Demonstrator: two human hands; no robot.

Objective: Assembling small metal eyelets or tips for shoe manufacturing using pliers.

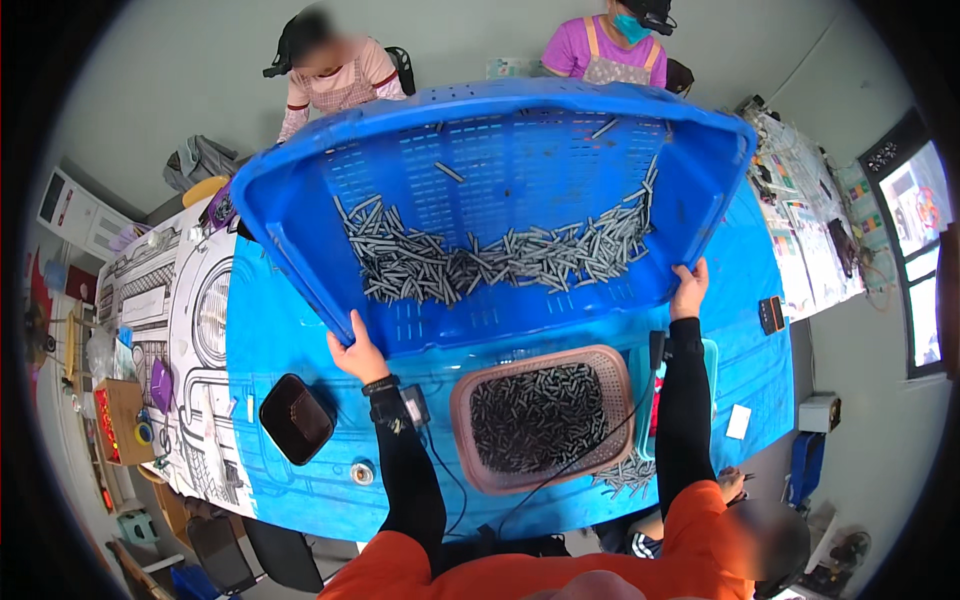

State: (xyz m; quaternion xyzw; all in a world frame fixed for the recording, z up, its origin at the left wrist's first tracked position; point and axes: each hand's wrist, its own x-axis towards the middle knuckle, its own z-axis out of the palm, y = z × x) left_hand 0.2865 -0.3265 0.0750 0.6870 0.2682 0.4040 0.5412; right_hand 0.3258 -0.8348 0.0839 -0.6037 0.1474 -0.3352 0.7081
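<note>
A large blue plastic crate (500, 97) is tipped toward me above the table, its open side facing me. Many slim grey rods (470, 262) lie heaped along its lower side, and a few cling to the slotted base. My left hand (360, 352) is closed on the crate's near left rim. On the near right rim, my right hand (689, 290) grips the crate too. Below it stands a pink basket (462, 420), filled with short dark rod-like pieces (538, 415). Loose grey rods (628, 474) are scattered at the basket's lower right corner.
A black square bin (298, 420) and a small round object (362, 473) stand to the left. A teal basket (710, 370) is partly behind my right arm. Cables (590, 450) cross the pink basket. Two people sit beyond the blue-covered table (760, 390); another is close at my right.
</note>
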